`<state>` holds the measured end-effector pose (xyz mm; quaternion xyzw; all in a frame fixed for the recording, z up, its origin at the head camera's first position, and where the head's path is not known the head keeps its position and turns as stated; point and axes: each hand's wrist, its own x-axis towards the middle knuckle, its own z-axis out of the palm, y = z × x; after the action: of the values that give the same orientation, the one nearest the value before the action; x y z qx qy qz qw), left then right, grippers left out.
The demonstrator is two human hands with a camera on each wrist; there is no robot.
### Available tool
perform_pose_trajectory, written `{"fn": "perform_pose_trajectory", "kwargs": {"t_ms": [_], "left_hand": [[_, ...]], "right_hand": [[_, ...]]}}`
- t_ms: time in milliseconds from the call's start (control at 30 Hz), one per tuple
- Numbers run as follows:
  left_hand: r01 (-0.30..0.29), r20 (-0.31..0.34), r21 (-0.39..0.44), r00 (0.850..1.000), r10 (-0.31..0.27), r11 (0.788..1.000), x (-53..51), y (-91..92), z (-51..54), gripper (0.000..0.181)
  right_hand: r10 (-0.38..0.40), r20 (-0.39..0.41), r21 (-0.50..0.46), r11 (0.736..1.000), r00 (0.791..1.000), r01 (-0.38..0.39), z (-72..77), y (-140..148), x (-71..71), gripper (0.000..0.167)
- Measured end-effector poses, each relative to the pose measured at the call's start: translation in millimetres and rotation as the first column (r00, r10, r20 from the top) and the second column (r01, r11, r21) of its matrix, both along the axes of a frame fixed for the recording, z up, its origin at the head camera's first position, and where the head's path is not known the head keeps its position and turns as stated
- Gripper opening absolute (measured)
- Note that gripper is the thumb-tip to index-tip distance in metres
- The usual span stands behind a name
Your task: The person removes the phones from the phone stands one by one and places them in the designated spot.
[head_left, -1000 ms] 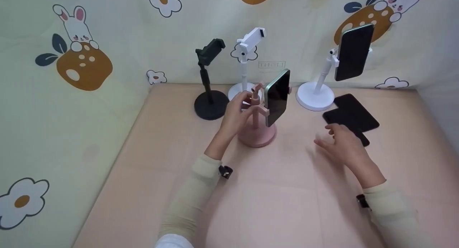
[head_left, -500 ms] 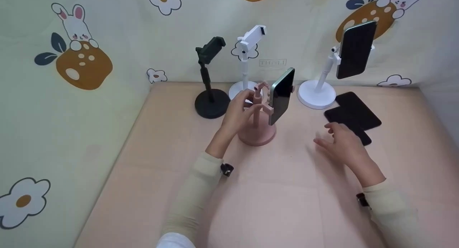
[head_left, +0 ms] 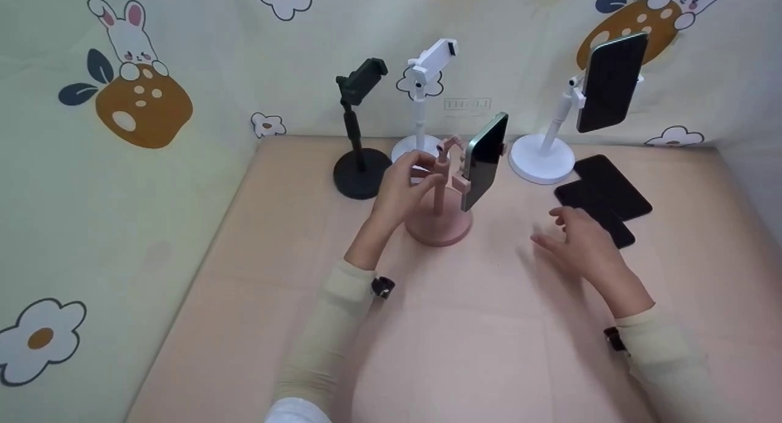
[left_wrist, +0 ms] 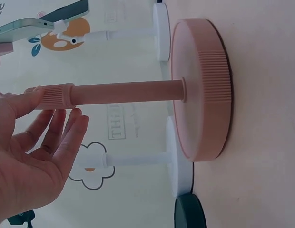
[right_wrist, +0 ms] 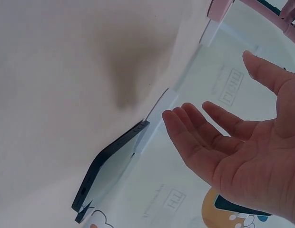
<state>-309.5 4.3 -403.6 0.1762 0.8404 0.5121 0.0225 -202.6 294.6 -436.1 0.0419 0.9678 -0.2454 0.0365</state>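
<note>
At the centre of the head view, the pink stand (head_left: 438, 224) rests on its thick disc base (left_wrist: 215, 85), a smooth round post (left_wrist: 128, 91) rising to a finely ribbed collar (left_wrist: 59, 96) that the left hand (head_left: 400, 187) pinches between thumb and fingers, while a glossy, round-cornered phone (head_left: 484, 166) tilts in its clamp (head_left: 461, 183). Right of centre, the right hand (head_left: 583, 242), loosely bent fingers apart from the thumb, holds nothing near two flat, overlapping black phones (head_left: 614, 187).

Soft, muted light, blurred shadows (head_left: 360, 362) on the pink tabletop (head_left: 464, 374), wrist views hazy, wall (left_wrist: 138, 64) washed out
</note>
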Motion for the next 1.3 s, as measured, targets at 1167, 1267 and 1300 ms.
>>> {"fn": "perform_pose_trajectory", "kwargs": {"t_ms": [1167,1267,1300], "left_hand": [[0.045,-0.032,0.216,0.999,-0.039,0.975,19.8,-20.2,13.8,0.028],[0.058,-0.032,0.232,0.998,-0.052,0.971,22.5,-20.8,15.5,0.027],[0.063,-0.030,0.237,0.998,-0.058,0.969,23.5,-21.0,16.5,0.027]], "right_hand": [[0.032,-0.007,-0.003,0.999,0.999,-0.032,2.3,-16,-2.8,0.065],[0.038,-0.012,-0.005,0.999,0.999,-0.038,4.3,-17,-2.2,0.065],[0.039,-0.011,-0.006,0.999,0.999,-0.039,5.1,-18,-2.0,0.064]]}}
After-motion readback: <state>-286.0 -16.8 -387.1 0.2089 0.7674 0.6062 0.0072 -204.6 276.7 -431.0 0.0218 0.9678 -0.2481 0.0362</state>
